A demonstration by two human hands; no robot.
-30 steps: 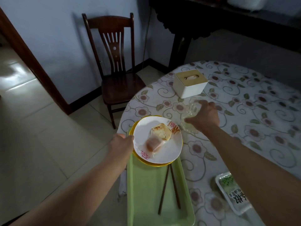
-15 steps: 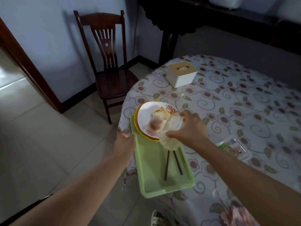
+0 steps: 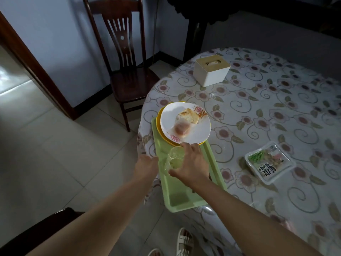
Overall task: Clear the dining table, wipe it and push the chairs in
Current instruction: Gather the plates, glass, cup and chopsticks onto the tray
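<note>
A green tray (image 3: pixel 184 198) lies on the left edge of the round table (image 3: pixel 276 111), which has a flowered cloth. At the tray's far end a white plate (image 3: pixel 201 132) with food scraps rests on a yellow plate (image 3: pixel 159 119). My right hand (image 3: pixel 191 165) grips a clear glass (image 3: pixel 174 159) over the middle of the tray. My left hand (image 3: pixel 146 166) holds the tray's left rim. The chopsticks on the tray are hidden under my right hand.
A white tissue box (image 3: pixel 211 72) stands on the far side of the table. A sealed food pack (image 3: pixel 270 163) lies right of the tray. One wooden chair (image 3: pixel 125 58) stands apart by the wall. Another chair's dark back (image 3: pixel 36 231) shows at bottom left.
My right hand has lifted the glass off the cloth near the tissue box and carried it back over the tray. My left hand has slid from the plates to the tray's rim.
</note>
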